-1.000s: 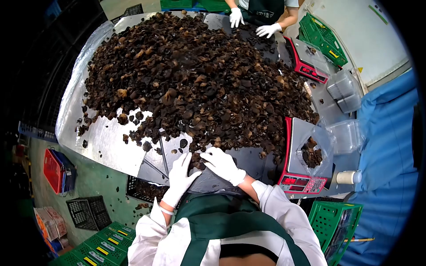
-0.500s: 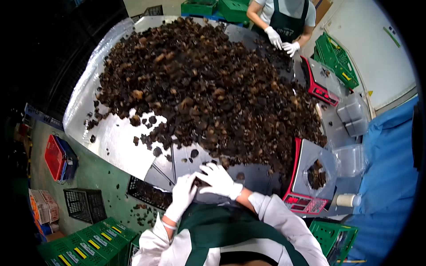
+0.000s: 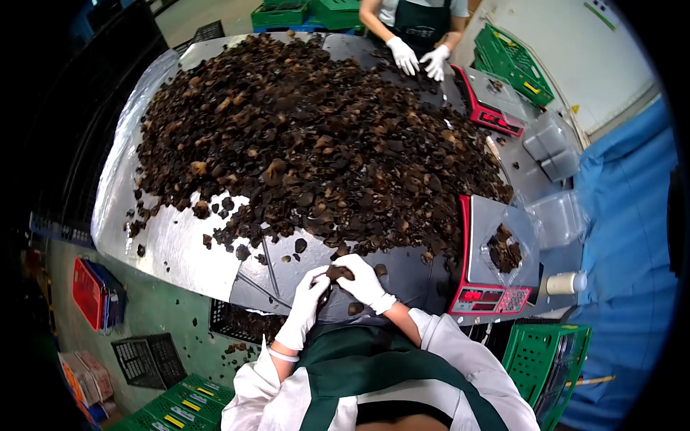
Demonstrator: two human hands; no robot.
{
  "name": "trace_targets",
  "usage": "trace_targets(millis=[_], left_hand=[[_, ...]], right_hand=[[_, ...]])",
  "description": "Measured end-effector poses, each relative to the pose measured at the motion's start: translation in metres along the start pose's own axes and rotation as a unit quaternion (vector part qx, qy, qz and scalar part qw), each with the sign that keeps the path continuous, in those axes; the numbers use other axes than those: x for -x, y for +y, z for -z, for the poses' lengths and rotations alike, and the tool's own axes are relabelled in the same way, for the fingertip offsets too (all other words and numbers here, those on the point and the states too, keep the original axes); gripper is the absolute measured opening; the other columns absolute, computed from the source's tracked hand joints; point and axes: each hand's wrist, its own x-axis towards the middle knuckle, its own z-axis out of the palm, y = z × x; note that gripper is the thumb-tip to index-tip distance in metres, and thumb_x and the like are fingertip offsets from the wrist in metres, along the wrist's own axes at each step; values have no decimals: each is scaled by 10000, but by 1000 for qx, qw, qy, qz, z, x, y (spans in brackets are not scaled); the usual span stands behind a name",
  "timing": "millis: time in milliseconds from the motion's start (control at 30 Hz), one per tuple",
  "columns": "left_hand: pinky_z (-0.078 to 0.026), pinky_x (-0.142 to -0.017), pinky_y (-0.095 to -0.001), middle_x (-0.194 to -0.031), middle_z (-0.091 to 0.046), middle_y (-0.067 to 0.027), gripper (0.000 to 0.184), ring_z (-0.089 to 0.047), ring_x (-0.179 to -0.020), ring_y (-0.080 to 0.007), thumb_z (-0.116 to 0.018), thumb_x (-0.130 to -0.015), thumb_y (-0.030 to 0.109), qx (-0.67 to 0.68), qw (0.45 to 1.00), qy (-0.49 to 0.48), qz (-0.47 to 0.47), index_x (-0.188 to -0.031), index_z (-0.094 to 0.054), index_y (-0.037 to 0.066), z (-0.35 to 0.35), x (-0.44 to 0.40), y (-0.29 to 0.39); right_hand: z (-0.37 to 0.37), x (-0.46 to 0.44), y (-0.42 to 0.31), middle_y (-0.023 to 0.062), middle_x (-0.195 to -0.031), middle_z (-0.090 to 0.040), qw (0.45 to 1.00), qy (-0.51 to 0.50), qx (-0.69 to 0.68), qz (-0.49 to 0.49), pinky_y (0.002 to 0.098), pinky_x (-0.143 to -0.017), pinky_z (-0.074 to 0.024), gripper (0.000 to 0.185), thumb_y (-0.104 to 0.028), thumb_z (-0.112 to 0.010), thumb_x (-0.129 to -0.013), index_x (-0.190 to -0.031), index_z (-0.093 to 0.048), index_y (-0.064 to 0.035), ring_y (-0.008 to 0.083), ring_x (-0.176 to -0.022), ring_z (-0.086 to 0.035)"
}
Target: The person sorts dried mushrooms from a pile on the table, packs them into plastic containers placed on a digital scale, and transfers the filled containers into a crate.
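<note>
A broad heap of dark brown, fungus-like pieces point(image 3: 309, 136) covers much of the metal table point(image 3: 194, 251). At its near edge, my white-gloved left hand point(image 3: 307, 302) and white-gloved right hand point(image 3: 361, 281) are close together, fingers closed on a dark piece point(image 3: 340, 273) between them. Another dark piece point(image 3: 356, 308) lies below my right hand. To the right, a red-framed scale point(image 3: 471, 267) bears a clear plastic container with brown pieces point(image 3: 504, 251) in it.
Across the table a co-worker's gloved hands point(image 3: 420, 59) are at the heap's far edge, near a second scale point(image 3: 496, 100). Clear containers point(image 3: 552, 144) and a white roll point(image 3: 566, 284) are at right. A black crate point(image 3: 244, 321) and green crates point(image 3: 546, 366) stand below.
My hands have lifted slightly and now show a dark piece between their fingers. The co-worker's hands have spread apart. The whole view has shifted with the head.
</note>
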Motion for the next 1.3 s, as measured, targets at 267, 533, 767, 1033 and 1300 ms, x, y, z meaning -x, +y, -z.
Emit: trace_targets(millis=[267, 533, 767, 1033, 1300], left_hand=[[-497, -725, -286, -1139, -608, -103, 483, -585, -954, -198, -407, -969, 465, 315, 939, -46, 128, -1238, -543, 89, -45, -21, 13], [-388, -999, -464, -1399, -415, -124, 597, -442, -1241, -289, -333, -965, 528, 314, 925, -166, 130, -1393, -373, 114, -158, -14, 35], [-397, -993, -455, -1412, -392, -120, 644, -399, -1290, -293, -334, -952, 559, 286, 919, -260, 74, -1408, -337, 104, -257, -29, 33], [-104, -1147, -404, -1438, -362, -164, 749, -271, -1367, -278, -261, -952, 599, 53, 960, -261, -82, -1385, -345, -6, -369, -50, 8], [-167, -1136, -403, -1380, -430, -193, 682, -334, -1332, -270, -280, -974, 543, 0, 965, -235, -121, -1311, -421, -32, -369, -52, -7]], right_hand=[[66, 40, -10, 61, -1021, -645, 679, 129, -630, -353, 269, -536, -480, 254, -204, -533, -938, -1161, -556, -83, 146, -789, -619], [182, 81, -25, 113, -1221, -580, 703, 211, -629, -255, 312, -635, -529, 367, -242, -469, -953, -1295, -471, -108, 243, -997, -614], [322, 117, -46, 64, -1039, -608, 833, 349, -402, -150, 258, -761, -494, 277, -122, -537, -904, -1157, -536, -10, 147, -891, -603], [346, 135, 4, 46, -1023, -618, 912, 353, -152, -147, 272, -854, -451, 332, -42, -675, -789, -1105, -574, -19, 122, -944, -567], [357, 147, 5, 59, -905, -654, 915, 357, -153, -110, 260, -827, -453, 162, -126, -534, -934, -966, -621, 6, 126, -878, -600]])
